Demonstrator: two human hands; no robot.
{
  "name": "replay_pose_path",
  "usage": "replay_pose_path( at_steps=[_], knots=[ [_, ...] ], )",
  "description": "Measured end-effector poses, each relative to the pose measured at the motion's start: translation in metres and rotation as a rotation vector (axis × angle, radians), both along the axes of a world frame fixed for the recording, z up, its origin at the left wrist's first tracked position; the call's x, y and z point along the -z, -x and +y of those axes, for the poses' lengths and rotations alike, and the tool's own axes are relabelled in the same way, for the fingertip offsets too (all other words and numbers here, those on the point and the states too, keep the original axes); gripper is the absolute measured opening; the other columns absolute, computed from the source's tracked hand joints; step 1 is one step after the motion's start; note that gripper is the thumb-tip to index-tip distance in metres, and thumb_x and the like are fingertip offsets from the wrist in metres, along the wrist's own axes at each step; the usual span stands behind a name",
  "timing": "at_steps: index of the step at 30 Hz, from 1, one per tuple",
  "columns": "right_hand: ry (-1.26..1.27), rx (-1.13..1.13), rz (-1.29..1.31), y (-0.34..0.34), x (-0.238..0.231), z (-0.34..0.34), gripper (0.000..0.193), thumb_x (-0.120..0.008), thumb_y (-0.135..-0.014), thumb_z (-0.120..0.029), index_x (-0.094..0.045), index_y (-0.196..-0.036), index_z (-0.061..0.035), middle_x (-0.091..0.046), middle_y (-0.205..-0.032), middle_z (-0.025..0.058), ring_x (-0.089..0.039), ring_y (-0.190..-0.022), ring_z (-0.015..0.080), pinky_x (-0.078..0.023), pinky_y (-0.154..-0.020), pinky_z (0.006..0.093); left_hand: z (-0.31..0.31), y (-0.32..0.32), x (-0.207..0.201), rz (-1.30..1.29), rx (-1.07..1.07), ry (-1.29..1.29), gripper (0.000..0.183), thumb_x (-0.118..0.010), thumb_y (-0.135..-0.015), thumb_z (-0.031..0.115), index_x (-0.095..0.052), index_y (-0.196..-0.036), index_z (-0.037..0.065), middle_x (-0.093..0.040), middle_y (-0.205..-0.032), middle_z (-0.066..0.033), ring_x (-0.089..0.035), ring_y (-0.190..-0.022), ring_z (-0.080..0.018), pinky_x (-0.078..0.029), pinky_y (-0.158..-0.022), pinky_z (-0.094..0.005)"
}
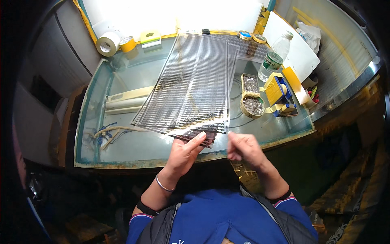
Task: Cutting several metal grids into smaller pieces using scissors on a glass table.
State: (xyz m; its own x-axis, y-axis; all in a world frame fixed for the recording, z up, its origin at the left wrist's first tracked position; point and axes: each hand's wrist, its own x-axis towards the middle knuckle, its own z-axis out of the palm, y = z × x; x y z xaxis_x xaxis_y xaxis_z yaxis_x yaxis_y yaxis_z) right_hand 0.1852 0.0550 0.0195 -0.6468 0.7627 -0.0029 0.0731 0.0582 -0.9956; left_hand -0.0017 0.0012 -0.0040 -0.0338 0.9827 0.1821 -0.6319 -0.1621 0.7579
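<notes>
Black-patterned sheets [191, 85], hands [183, 156] at near edge, lettered bottle label [272, 61]

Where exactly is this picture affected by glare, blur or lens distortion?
In the head view, the panel at the back is washed out white; glare streaks the lower end of the patterned sheets; the right hand looks blurred, perhaps from motion; fisheye distortion bows the front edge of the glass table, and the corners go black.

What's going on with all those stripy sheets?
The person's left hand grips the lower edge of a stack of stripy, see-through sheets, thumb on top. The right hand is curled beside their lower right corner; whether it touches is unclear. The sheets extend over a glass-topped table, left of a clear bottle.
</notes>
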Motion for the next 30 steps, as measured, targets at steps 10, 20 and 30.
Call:
replay_pose_path(
  at_steps=[10, 20, 30],
  knots=[
    [0.129, -0.177, -0.213, 0.038, 0.032, -0.034, 0.029, -0.043, -0.091, -0.029, -0.051, -0.077, -0.0051, -0.053, -0.061, -0.0001, -0.049, -0.048, 0.0049, -0.038, -0.041, 0.0173, -0.035, -0.005, 0.033, -0.031, -0.053, 0.100, 0.016, -0.047, -0.087, 0.005, -0.050, -0.102, 0.000, -0.058, -0.090, -0.0091, -0.056, -0.079, -0.0171, -0.045, -0.066, -0.0295],
    [0.181, -0.333, -0.177, 0.018, 0.063, -0.053, 0.028, -0.046, -0.090, -0.026, -0.058, -0.087, -0.0006, -0.059, -0.068, 0.0061, -0.057, -0.062, 0.0100, -0.047, -0.056, 0.0232, -0.078, 0.017, 0.082, -0.248, -0.438, 0.267, 0.018, -0.048, -0.085, 0.008, -0.054, -0.101, 0.004, -0.061, -0.092, -0.0077, -0.060, -0.080, -0.0190, -0.047, -0.071, -0.0326],
    [-0.171, 0.217, -0.257, -0.043, 0.081, -0.046, 0.017, -0.060, -0.081, -0.016, -0.061, -0.084, 0.0009, -0.062, -0.070, 0.0049, -0.057, -0.063, 0.0073, -0.045, -0.059, 0.0215, -0.222, 0.158, 0.102, -0.130, -0.359, 0.687, 0.036, -0.045, -0.082, 0.024, -0.052, -0.102, -0.005, -0.059, -0.101, -0.0173, -0.061, -0.089, -0.0287, -0.052, -0.074, -0.0417]
  ],
)
